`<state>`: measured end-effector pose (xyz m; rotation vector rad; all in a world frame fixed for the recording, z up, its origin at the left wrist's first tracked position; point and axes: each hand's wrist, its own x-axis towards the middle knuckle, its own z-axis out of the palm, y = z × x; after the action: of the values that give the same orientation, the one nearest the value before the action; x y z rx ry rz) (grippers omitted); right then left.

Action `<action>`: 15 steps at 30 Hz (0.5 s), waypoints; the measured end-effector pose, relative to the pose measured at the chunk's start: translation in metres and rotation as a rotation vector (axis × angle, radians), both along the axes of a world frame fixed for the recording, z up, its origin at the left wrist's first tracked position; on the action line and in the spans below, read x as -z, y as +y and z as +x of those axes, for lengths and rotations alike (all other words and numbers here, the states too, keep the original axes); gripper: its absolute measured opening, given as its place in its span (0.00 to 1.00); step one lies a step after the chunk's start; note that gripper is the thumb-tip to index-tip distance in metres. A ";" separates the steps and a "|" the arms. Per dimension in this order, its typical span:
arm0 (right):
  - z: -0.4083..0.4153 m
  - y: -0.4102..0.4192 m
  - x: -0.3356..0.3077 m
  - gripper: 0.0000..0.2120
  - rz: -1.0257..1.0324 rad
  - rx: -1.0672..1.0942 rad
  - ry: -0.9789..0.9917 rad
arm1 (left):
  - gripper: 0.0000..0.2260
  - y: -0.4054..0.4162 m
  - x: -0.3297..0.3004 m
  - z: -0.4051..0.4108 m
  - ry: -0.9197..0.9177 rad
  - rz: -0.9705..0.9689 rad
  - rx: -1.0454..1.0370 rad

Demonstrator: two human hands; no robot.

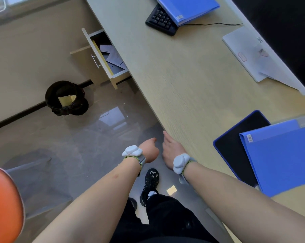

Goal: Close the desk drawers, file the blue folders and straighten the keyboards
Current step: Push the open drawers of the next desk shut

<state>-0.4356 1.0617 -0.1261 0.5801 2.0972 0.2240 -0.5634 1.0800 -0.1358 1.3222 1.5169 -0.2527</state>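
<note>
Drawer (102, 55): pulled out under the desk (183, 76), papers inside, metal handle. I see my left hand (149, 149) and right hand (172, 150) empty at the desk edge; finger posture unclear.

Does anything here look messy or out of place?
Yes. The pale wooden desk drawer hangs open with loose papers inside, and a blue plastic folder lies tilted on the black keyboard, which sits askew.

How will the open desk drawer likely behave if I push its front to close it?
The drawer hangs far out with loose papers inside, so it probably slides easily and feels light. Pushing near the centred handle should keep it from skewing. The papers may shift.
</note>
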 end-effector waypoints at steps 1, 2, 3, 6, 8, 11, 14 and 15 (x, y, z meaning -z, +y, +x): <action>0.003 0.008 -0.001 0.23 0.011 0.039 0.175 | 0.26 0.002 0.001 0.003 -0.016 -0.001 -0.014; 0.007 0.016 -0.004 0.25 0.035 0.078 0.319 | 0.24 0.006 0.002 0.005 -0.032 0.010 -0.029; 0.014 0.024 -0.006 0.26 0.075 0.119 0.430 | 0.22 0.010 0.005 0.008 -0.045 0.036 -0.046; 0.029 0.036 -0.002 0.28 0.114 0.216 0.557 | 0.19 0.024 0.010 0.010 -0.068 0.094 -0.119; 0.032 0.034 0.000 0.32 0.093 0.340 0.613 | 0.17 0.032 0.011 0.013 -0.117 0.103 -0.168; 0.039 0.033 0.004 0.37 0.157 0.542 0.737 | 0.17 0.043 0.018 0.019 -0.186 0.125 -0.204; 0.048 0.033 0.010 0.38 0.184 0.570 0.800 | 0.15 0.046 0.026 0.028 -0.169 0.093 -0.085; 0.050 0.033 0.011 0.39 0.178 0.565 0.818 | 0.15 0.047 0.028 0.030 -0.173 0.070 -0.056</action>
<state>-0.3857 1.0946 -0.1371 1.5367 2.5651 -0.1927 -0.5338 1.1266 -0.1640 1.3190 1.4249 -0.0487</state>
